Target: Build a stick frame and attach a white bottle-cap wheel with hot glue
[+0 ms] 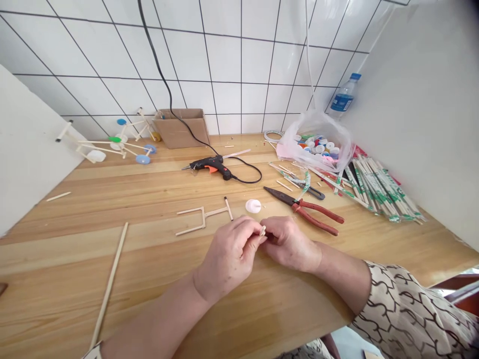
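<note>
The left hand [232,252] pinches small pale stick pieces [263,230] between thumb and forefinger. The right hand [290,244] meets it there, fingers curled in around the same spot; whether it also grips the pieces cannot be told, as its fingertips are hidden. Both hands are just above the near part of the wooden bench [157,279].

Just beyond the hands lies a white cap [253,206]. Near the left hand, beyond it and to its left, lies a stick frame [204,215], forked at one end and with a dark-tipped crossbar at the other. Beyond the right hand lie red-handled pliers [303,208], jaws pointing away to the left, and past them a utility knife [311,190].

Well left of the hands, a long stick [110,281] lies slantwise. Farther out, straight past the frame, a black glue gun [211,165] lies on its side, with a cardboard box [183,128] behind it. Far right of the hands are wrapped sticks [385,189] and a plastic bag [346,132] of coloured caps [320,148].
</note>
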A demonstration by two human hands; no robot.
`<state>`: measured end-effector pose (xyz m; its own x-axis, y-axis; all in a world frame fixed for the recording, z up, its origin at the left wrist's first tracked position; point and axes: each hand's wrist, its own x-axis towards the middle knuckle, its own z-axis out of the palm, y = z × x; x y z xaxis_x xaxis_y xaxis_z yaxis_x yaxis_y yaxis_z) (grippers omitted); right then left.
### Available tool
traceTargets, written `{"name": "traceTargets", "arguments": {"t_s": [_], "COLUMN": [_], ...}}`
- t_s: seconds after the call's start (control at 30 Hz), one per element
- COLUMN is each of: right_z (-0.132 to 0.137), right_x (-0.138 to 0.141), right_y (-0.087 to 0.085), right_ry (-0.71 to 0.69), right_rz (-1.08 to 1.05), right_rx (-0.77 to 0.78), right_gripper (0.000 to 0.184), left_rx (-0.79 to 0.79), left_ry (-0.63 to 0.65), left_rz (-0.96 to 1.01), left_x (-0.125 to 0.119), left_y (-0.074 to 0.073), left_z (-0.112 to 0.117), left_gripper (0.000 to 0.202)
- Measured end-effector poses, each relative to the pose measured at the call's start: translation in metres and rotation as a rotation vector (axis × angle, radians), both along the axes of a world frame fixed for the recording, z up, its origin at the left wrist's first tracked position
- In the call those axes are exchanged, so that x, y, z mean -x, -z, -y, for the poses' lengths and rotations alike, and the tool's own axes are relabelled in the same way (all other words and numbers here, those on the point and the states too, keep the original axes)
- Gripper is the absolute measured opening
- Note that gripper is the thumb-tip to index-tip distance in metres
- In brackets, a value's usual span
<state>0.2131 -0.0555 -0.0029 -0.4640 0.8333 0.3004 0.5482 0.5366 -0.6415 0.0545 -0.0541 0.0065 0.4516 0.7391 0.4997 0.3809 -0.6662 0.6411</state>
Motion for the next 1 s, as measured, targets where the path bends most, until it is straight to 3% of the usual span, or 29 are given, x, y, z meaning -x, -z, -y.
{"name": "traceTargets", "arguments": {"t_s": [0.13, 0.33, 0.53, 0.77, 0.93, 1.0], "right_z": [-0.0003, 0.0048, 0.0008, 0.0035, 0.001, 0.0007], "right_x": [0.0001, -0.002, -0.001, -0.0017, -0.0007, -0.0006], "right_y": [0.0001, -0.0022, 0.002, 0.0024, 0.0043, 0.0039], "right_ry": [0.008, -0.004, -0.02, -0.01, -0.02, -0.016], "right_rz": [0.019, 0.044, 0.038, 0.034, 0.03, 0.032], "right_rx": [0.009, -0.103, 0.044, -0.093, 0.043, 0.028], "right_gripper": [0.016, 0.014, 0.015, 0.013, 0.014, 0.014], "left_rx": [0.005, -0.083, -0.054, -0.146, -0.097, -0.095], "left_ry": [0.019, 0.027, 0.044, 0.039, 0.048, 0.049], "left_rz": [-0.016, 0.005, -0.058, -0.005, -0.047, -0.054], "left_x": [0.0005, 0.0013, 0.0005, 0.0012, 0.0008, 0.0009], "left_y": [0.0049, 0.0026, 0.0059, 0.0074, 0.0084, 0.0095], "left_z": [-0.0007, 0.0056, 0.0009, 0.0045, 0.0004, -0.0001], "left_gripper": [0.013, 0.011, 0.014, 0.01, 0.014, 0.014]}}
